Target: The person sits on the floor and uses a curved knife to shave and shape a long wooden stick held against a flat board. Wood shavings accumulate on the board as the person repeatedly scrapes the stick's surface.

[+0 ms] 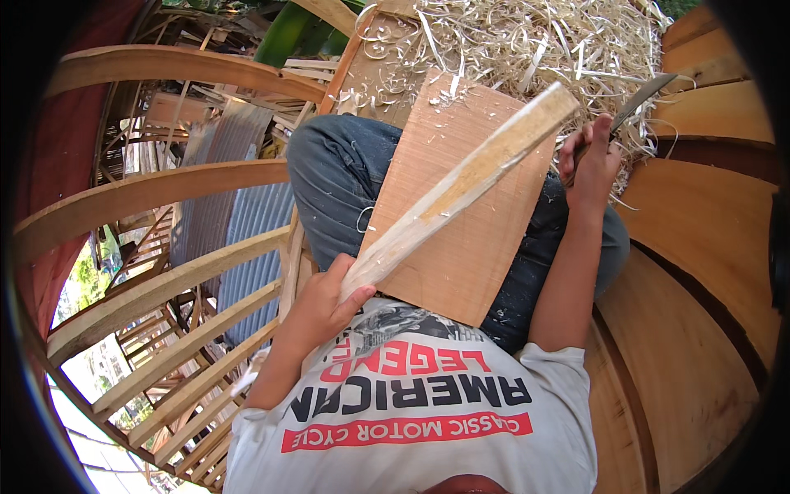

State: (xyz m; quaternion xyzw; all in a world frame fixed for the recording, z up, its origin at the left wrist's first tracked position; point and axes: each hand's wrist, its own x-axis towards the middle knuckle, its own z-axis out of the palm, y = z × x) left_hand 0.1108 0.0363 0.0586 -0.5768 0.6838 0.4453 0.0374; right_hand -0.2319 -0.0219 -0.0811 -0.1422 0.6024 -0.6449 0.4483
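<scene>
Left hand (325, 300) has its grip closed round the near end of the wood stick (461, 185). Stick lies across the flat board (461, 222) on the lap, long axis running up and to the right, far end near the right hand (592, 160). Right grip closed on the knife (638, 103), blade pointing up-right, just beside the stick tip. Knife handle hidden in the fist; blade edge hard to make out against the shavings (527, 41).

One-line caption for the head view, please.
Seated person's left hand grips a pale wooden stick across a lap board; right hand holds a knife near wood shavings.
</scene>
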